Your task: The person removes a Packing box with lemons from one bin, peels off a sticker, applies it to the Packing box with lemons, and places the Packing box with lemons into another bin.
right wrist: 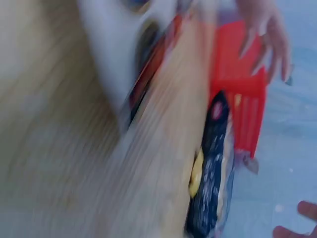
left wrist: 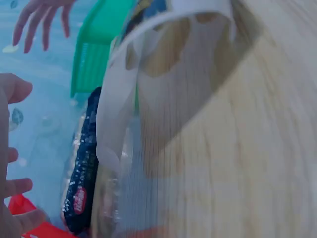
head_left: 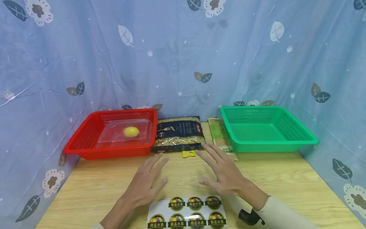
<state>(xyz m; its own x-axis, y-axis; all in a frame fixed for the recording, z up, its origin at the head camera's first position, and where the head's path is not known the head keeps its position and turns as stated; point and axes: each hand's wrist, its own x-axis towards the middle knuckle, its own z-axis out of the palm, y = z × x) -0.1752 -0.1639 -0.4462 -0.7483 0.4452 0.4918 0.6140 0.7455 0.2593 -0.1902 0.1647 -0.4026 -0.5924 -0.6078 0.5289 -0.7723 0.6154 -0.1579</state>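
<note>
Both hands hover over the wooden table with fingers spread and nothing held. The left hand [head_left: 144, 183] is above the left-middle, near a sheet of round fruit stickers [head_left: 187, 214] at the front edge. My right hand [head_left: 224, 171] is right of the middle, its fingertips close to a small yellow packet [head_left: 188, 154] and a tan-and-green package [head_left: 221, 136]. Behind the packet lies a dark pasta bag [head_left: 180, 133], also seen in the left wrist view. Both wrist views are blurred.
A red basket [head_left: 111, 152] at the back left holds a clear plastic container [head_left: 110, 132] and a lemon [head_left: 131, 132]. At the back right stands a green basket [head_left: 268, 148]. A patterned blue curtain [head_left: 177, 57] surrounds the table.
</note>
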